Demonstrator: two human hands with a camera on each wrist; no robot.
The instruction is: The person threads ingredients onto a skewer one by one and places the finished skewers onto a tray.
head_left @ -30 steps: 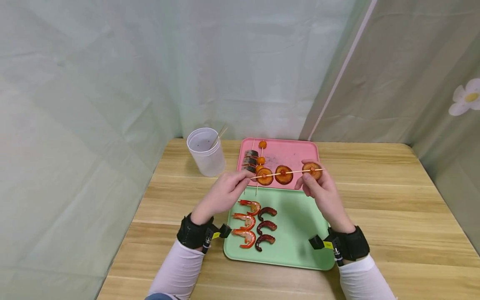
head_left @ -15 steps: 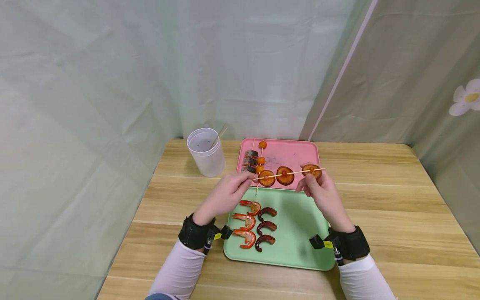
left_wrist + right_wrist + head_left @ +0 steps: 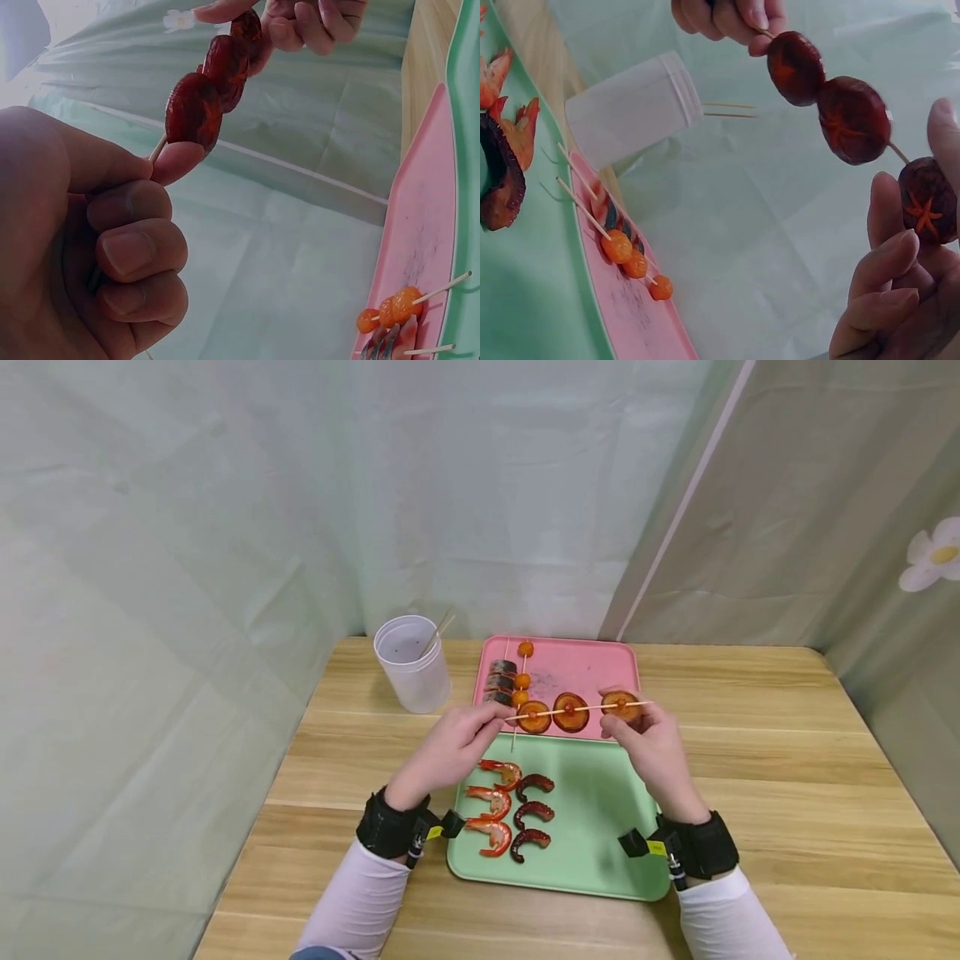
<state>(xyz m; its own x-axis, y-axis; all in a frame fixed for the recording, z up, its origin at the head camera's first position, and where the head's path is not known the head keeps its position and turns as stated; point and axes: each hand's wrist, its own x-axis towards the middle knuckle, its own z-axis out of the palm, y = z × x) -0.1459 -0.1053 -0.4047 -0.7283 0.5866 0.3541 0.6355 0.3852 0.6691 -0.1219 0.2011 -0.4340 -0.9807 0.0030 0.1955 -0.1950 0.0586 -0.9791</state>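
My left hand (image 3: 457, 743) pinches one end of a thin wooden skewer (image 3: 588, 705) between thumb and forefinger. Threaded on it are three brown shiitake mushroom caps, their undersides showing in the head view; the left mushroom (image 3: 534, 717) and middle mushroom (image 3: 571, 712) sit close together. A gap separates them from the right mushroom (image 3: 621, 708), which my right hand (image 3: 656, 756) holds between thumb and fingers. Star-shaped cuts mark the cap tops, as on the end mushroom (image 3: 924, 206) in the right wrist view. The skewer is held up over where the two trays meet.
Three shrimps (image 3: 491, 803) and three dark curled tentacle pieces (image 3: 534, 813) lie on a green tray (image 3: 600, 860). Behind it, a pink tray (image 3: 592, 660) bears a skewer of orange balls (image 3: 522, 681) and one of grey-skinned fish pieces (image 3: 500, 682). A white tub (image 3: 420, 681) with sticks stands left.
My right thumb and fingers have shifted their hold on the end mushroom, which sits slightly lower and further left. The left hand has drifted a little to the right.
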